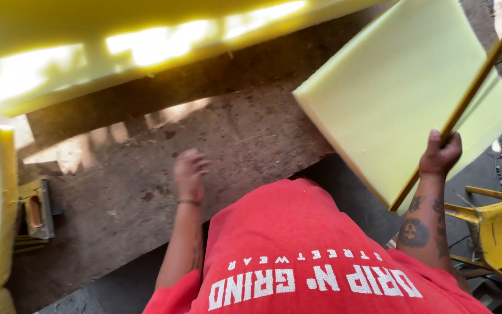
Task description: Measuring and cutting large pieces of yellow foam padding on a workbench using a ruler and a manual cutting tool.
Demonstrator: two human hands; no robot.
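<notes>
Gripping a yellow stick (466,102) in right hand (438,156) fingers, across foam slab (396,99)

We have one view, from our head, looking steeply down and close over our chest onto the worktop (146,174).

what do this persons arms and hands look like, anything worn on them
Both forearms are bare. The left hand has no glove and is motion-blurred; a thin dark band circles its wrist. The right hand is also ungloved, and dark tattoos run down that forearm, including a round design. A red short-sleeved shirt with white lettering ends above the elbows.
</notes>
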